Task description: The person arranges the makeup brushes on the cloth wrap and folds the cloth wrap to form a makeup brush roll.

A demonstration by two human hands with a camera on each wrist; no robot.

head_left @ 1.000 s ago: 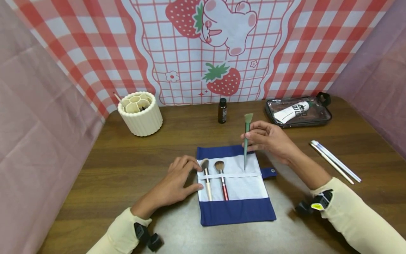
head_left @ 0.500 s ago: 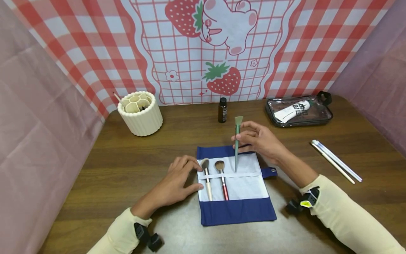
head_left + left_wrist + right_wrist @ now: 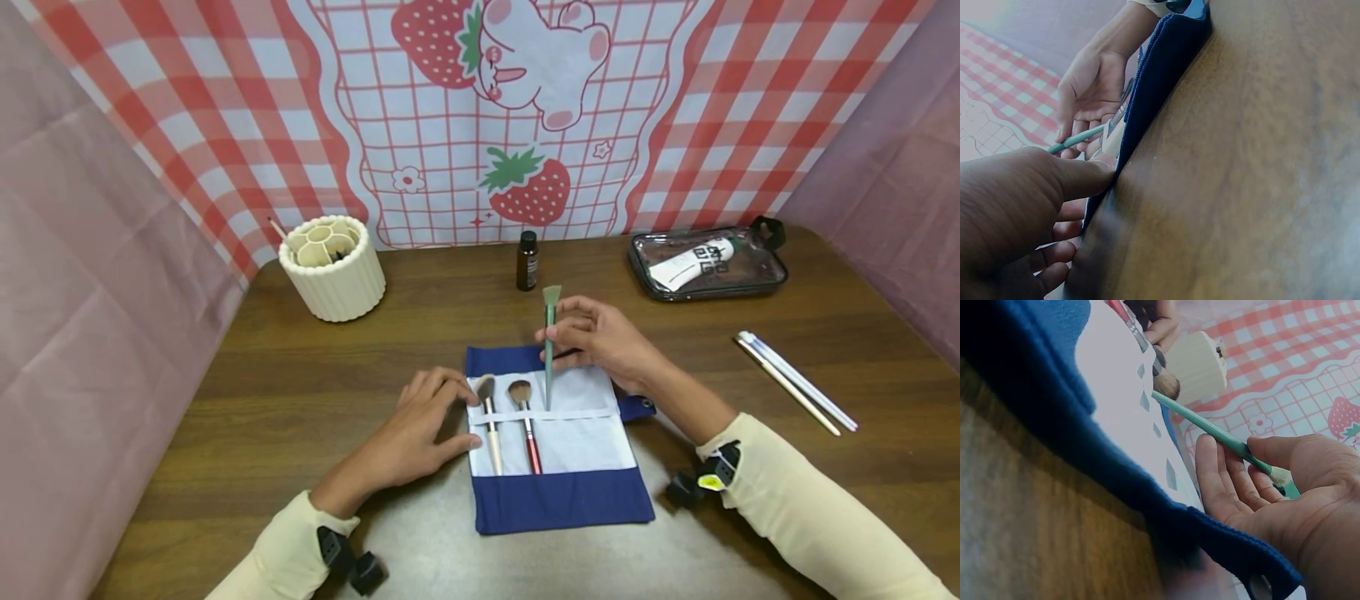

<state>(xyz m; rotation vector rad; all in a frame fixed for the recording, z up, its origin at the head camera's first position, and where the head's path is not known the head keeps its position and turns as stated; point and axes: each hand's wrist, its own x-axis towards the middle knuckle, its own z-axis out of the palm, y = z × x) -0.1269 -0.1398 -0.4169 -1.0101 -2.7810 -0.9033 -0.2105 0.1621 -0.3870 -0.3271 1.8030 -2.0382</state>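
A navy and white brush roll (image 3: 588,446) lies unfolded on the table. Two makeup brushes sit under its white elastic strap: one with a cream handle (image 3: 493,450), one with a red handle (image 3: 532,454). My right hand (image 3: 600,337) pinches a green makeup brush (image 3: 1204,423) between thumb and fingers, bristles up. The pointed handle end is at the strap, right of the red-handled brush; whether it is under the strap I cannot tell. My left hand (image 3: 412,429) rests at the roll's left edge, thumb and fingers spread and touching the cloth.
A cream ribbed holder (image 3: 333,279) stands at the back left. Behind the roll is a small dark bottle (image 3: 527,262). At right lie a clear pouch (image 3: 750,279) with a white tube and two slim sticks (image 3: 795,383). A snap tab (image 3: 636,407) projects from the roll's right side.
My right hand has moved left and slightly down with the green makeup brush, bringing its handle end nearer the red-handled brush. The left hand has stayed in place.
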